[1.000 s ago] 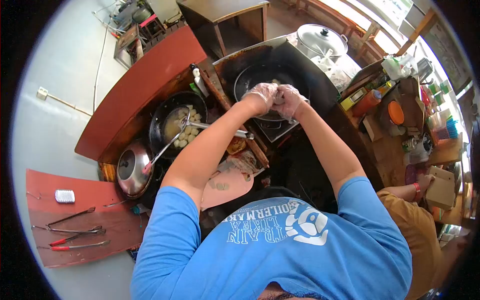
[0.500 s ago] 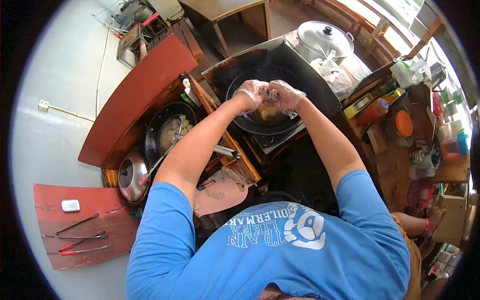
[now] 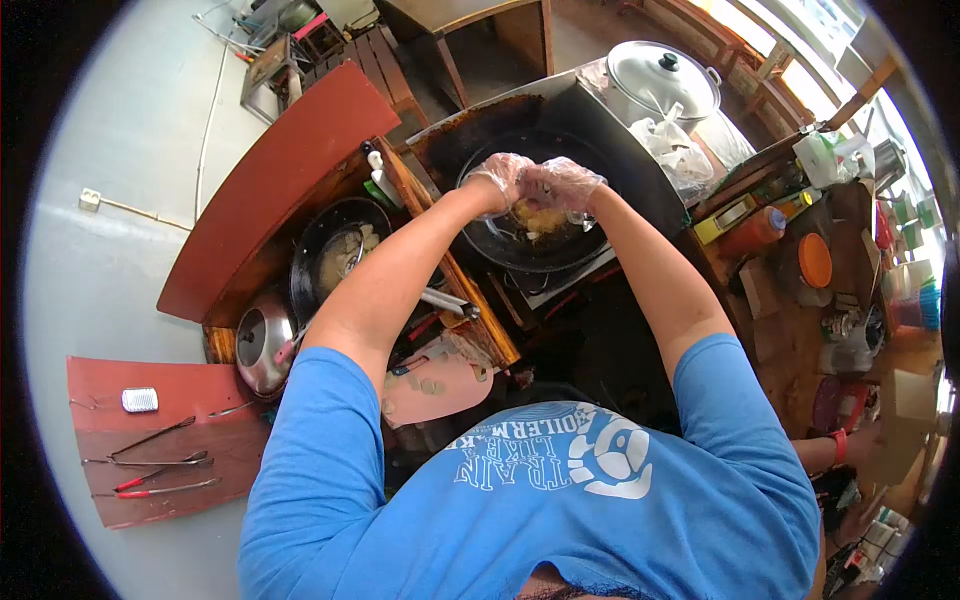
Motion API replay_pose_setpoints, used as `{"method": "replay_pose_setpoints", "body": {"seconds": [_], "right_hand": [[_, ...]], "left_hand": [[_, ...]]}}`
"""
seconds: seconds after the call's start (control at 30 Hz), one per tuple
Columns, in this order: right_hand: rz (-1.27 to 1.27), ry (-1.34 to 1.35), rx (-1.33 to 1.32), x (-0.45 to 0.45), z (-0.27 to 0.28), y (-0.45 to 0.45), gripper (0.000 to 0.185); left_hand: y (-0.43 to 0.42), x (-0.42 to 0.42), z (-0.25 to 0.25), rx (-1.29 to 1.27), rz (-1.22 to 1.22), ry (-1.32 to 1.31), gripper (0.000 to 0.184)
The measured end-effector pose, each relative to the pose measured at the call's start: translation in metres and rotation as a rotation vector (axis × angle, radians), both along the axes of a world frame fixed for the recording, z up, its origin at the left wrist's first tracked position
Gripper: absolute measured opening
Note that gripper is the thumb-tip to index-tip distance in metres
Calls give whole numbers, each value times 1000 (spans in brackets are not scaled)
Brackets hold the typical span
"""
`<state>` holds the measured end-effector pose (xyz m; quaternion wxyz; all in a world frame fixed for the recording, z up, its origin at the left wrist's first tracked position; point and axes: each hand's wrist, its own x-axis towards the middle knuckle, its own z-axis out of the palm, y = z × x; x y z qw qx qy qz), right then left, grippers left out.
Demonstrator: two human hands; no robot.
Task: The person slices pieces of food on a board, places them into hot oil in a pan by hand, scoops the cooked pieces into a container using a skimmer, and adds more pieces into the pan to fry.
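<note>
Both hands wear clear plastic gloves and meet above a large black wok (image 3: 530, 258). My left hand (image 3: 500, 180) has its fingers curled inward against those of my right hand (image 3: 565, 186), which are also bent. What lies between the fingers is too small to make out. Under them, yellowish food (image 3: 545, 220) with a pale piece beside it lies in the wok. To the left, a smaller black pan (image 3: 308, 262) holds pale chunks in liquid, partly hidden by my left forearm.
A lidded silver pot (image 3: 662, 80) and a plastic bag (image 3: 675, 152) stand behind right. At left are a domed lid (image 3: 262, 345) and a red board (image 3: 180, 390) with whisks and tongs. A pink cutting board (image 3: 440, 390) lies near my body. A co-worker's arm (image 3: 820, 453) reaches in at right.
The view has shifted slightly. My hands stay together over the wok but their fingers have moved, and yellowish food now shows beneath them. The co-worker's arm and the cardboard box have shifted at right.
</note>
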<state>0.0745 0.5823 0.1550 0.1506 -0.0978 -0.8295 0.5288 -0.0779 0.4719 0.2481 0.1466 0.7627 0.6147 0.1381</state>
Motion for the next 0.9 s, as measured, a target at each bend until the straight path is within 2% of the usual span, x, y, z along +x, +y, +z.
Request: {"method": "replay_pose_setpoints", "body": {"seconds": [0.03,0.1,0.13,0.17,0.23,0.3,0.33,0.37,0.4,0.43,0.47,0.57,0.63,0.7,0.73,0.77,0.8,0.83,0.87,0.9], "right_hand": [[3,-2,-2,1,14,-6,28],[-215,-276,-809,6,57,-28,26],[-39,-219,-147,8,55,-23,29],[-61,-290,-337,7,50,-23,25],[145,-392,809,11,68,-22,35],[202,-346,880,13,69,-22,47],[229,-334,805,8,42,-7,49],[203,-351,672,14,57,-17,50],[172,-362,420,10,31,-3,50],[139,-373,169,7,44,-12,50],[254,-364,865,14,60,-15,47],[263,-268,944,17,57,-4,33],[230,-288,863,20,62,-2,31],[190,-310,788,21,60,2,30],[18,-359,180,19,55,5,28],[-153,-383,-429,18,51,8,27],[-151,-383,-425,19,46,14,27],[-61,-245,-77,21,41,21,27],[30,-102,268,22,35,26,27],[30,-101,272,21,34,26,27]], "left_hand": [[0,2,8,-2,3,-2,28],[-4,6,18,-116,-67,111,22],[-2,6,14,-203,-35,86,20],[3,5,11,-186,-110,195,19],[11,-3,-16,-113,-37,155,25],[6,6,-1,-122,-30,205,22],[6,9,1,-147,-42,224,22],[3,13,11,-186,-48,254,25],[6,10,2,-167,-62,238,27],[8,8,-3,-147,-75,222,29],[8,6,-8,-110,-37,141,28],[11,2,-15,-30,-24,113,29],[10,-1,-13,-22,-1,100,32],[10,-4,-8,-198,100,-226,35],[11,-4,-5,-87,103,-111,31],[10,-4,-1,-82,106,-112,31],[10,-5,1,-130,165,-218,29],[10,-5,4,-178,223,-324,26],[10,-5,6,-175,224,-324,26],[10,-4,8,-222,256,-366,24]]}}
